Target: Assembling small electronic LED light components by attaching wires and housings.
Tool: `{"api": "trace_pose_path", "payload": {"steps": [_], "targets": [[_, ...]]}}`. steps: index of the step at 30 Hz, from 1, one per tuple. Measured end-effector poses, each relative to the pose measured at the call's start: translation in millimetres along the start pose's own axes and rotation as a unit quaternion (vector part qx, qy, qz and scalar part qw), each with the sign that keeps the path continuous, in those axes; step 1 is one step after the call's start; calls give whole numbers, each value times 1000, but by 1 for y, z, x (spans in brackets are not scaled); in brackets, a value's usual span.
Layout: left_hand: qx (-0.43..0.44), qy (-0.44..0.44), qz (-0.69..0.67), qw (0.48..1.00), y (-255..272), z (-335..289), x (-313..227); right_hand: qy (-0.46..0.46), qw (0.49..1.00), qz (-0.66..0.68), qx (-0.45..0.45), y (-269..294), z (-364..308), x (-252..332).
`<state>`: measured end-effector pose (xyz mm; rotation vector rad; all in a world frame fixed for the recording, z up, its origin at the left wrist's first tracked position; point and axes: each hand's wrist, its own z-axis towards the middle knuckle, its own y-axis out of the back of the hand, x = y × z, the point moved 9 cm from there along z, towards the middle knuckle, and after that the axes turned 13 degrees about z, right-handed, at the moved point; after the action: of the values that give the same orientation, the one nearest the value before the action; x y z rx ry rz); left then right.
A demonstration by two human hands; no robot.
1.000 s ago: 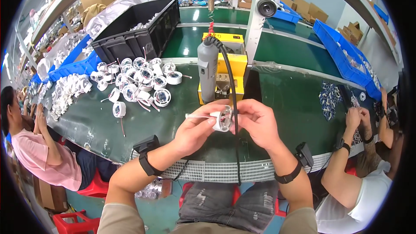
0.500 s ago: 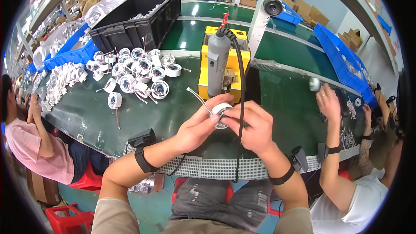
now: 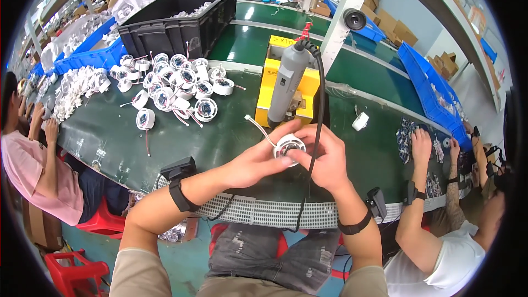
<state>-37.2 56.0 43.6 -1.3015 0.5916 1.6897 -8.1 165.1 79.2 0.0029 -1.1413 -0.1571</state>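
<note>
A round white plastic housing (image 3: 290, 142) with a dark inside and a thin wire lead is between my two hands, above the near part of the green work surface. My left hand (image 3: 257, 158) grips its left side, thumb on the rim. From the other side my right hand (image 3: 329, 158) holds it, with the thumb pressed on its face. Just beyond my hands a grey electric screwdriver (image 3: 289, 80) leans in a yellow holder (image 3: 266, 91); its black cable (image 3: 323, 99) hangs down in front of my right hand.
Similar wired housings (image 3: 185, 77) lie piled left of the holder, beside small white parts (image 3: 80, 91). A black crate (image 3: 159, 36) and a blue bin (image 3: 91, 60) stand behind. At right lie a lone white housing (image 3: 360, 121) and a co-worker's hand (image 3: 422, 144).
The housing in my hands has turned so its round face shows more, and my right fingers have shifted around it. The co-worker at right has put a white housing down and withdrawn the hand.
</note>
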Motion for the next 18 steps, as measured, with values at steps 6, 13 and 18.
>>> {"api": "trace_pose_path", "payload": {"steps": [6, 13, 18], "targets": [[-51, 145, 57, 986, 16, 1, 33, 114, 976, -187, 6, -2, 12, 11], [-121, 284, 85, 947, 43, -11, 68, 51, 995, -71, -49, -35, 65, 3], [-115, 319, 99, 935, 40, -10, 67, 191, 950, 186, -161, -15, 79, 28]]}}
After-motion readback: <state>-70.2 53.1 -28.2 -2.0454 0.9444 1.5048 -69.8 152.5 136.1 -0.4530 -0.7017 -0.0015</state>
